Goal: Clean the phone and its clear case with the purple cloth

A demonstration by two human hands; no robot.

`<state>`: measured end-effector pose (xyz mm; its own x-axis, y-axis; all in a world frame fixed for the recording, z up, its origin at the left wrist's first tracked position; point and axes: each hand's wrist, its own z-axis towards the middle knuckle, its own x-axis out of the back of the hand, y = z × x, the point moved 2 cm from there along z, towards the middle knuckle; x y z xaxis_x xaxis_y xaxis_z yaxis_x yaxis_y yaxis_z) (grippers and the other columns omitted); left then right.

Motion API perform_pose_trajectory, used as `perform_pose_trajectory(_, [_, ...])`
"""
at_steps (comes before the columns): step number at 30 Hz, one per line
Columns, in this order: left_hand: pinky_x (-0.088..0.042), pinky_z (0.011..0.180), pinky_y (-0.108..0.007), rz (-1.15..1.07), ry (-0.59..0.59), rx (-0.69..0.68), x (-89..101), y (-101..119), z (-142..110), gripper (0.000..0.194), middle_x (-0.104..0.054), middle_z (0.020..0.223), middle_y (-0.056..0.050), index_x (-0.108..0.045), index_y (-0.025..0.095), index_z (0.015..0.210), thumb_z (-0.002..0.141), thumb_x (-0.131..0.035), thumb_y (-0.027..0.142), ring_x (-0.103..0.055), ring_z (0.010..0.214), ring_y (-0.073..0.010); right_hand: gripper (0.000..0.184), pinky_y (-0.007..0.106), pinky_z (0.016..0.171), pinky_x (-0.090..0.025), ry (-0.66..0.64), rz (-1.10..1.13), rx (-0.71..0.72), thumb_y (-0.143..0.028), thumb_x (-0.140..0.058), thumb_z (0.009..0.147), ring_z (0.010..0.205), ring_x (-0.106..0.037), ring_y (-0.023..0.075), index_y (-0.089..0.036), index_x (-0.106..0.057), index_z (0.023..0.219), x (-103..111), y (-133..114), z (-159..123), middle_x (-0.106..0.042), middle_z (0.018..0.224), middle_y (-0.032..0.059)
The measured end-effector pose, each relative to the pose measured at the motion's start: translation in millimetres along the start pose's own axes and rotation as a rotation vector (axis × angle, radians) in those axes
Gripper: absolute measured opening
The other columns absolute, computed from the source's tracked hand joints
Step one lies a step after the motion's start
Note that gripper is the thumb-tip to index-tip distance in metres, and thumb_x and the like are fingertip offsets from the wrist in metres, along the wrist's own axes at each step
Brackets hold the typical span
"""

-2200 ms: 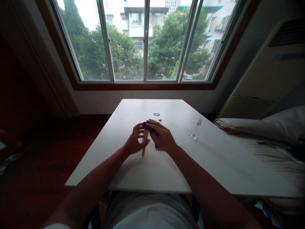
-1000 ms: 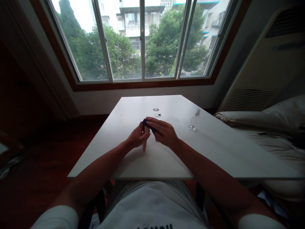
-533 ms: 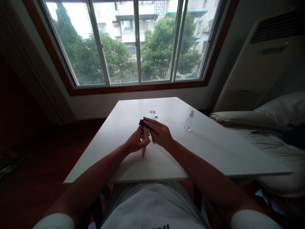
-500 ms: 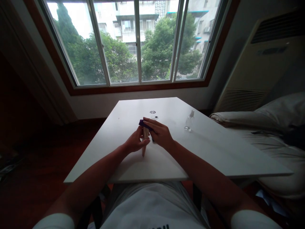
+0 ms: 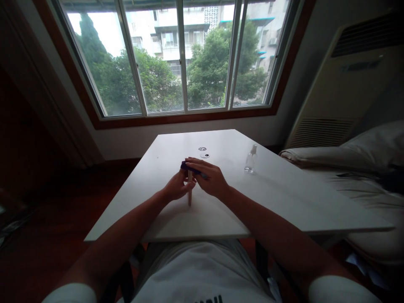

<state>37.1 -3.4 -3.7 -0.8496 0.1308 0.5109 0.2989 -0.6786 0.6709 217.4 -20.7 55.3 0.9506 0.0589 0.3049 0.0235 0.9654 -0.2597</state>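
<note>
We seemingly work wooden piece [image 5: 190, 198]: left hand [image 5: 176, 185] fingers clamp it, right hand [image 5: 213, 178] fingers grip purple pad [image 5: 183, 165]; next likely needs steadiness.

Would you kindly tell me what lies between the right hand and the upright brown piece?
In the head view, a purple item lies between the right hand and the brown piece.
</note>
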Motion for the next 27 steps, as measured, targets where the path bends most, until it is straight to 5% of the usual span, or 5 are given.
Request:
perform_pose_trajectory(16, [-0.056, 0.083, -0.04, -0.005, -0.083, 0.078, -2.9, 19, 2, 0.054, -0.061, 0.117, -0.013, -0.034, 0.02, 0.138, 0.094, -0.06, 0.039, -0.066, 0.098, -0.0226, 0.047, 0.039, 0.105, -0.054, 0.044, -0.118, -0.174, -0.011, -0.051, 0.091, 0.117, -0.066, 0.019, -0.027, -0.065, 0.133, 4, 33, -5, -0.069, 0.128, 0.0032])
perform_pose_trajectory(27, [-0.056, 0.078, -0.037, 0.045, -0.067, 0.013, -2.3, 15, 2, 0.054, -0.061, 0.116, -0.012, -0.037, 0.019, 0.136, 0.094, -0.058, 0.045, -0.065, 0.093, -0.0218, 0.045, 0.041, 0.107, -0.054, 0.071, -0.054, -0.073, -0.01, -0.055, 0.089, 0.123, -0.064, 0.0209, -0.027, -0.068, 0.127, 3, 12, -2, -0.066, 0.132, 0.0033])
